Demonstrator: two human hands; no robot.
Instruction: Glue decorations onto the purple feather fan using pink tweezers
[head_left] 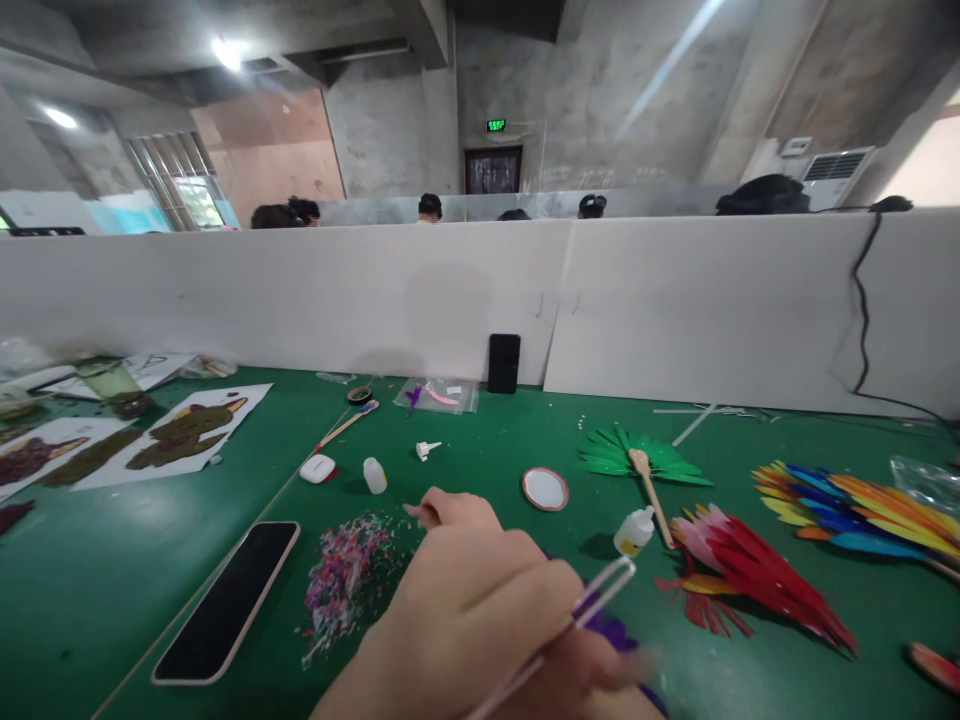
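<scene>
"What took up the most room?"

"The green table did, with a white divider along its far edge."

"And the hands?"

"The left hand, as it appeared, sat in the middle, fingers curled; whatever it pinched was hidden. The right hand blurred just to its near right, partly covered, so one could not tell how tightly its fingers closed."

"What lay around them?"

"A red feather piece to the right, a green fan at the far right of the hands, a phone at the left, and a chip heap between phone and left hand."

"Where was the purple piece?"

"Under and just right of the hands, the right hand nearer. Too much was covered to read its long axis."

"And the tweezers?"

"They ran slantwise between the hands, from near left to far right, the bent end showing at the far right. Which hand pinched them could not be made out."

"Anything smaller?"

"A bottle stood tilted just beyond that bent end, and a nozzle lay farther off, to the left."
</scene>
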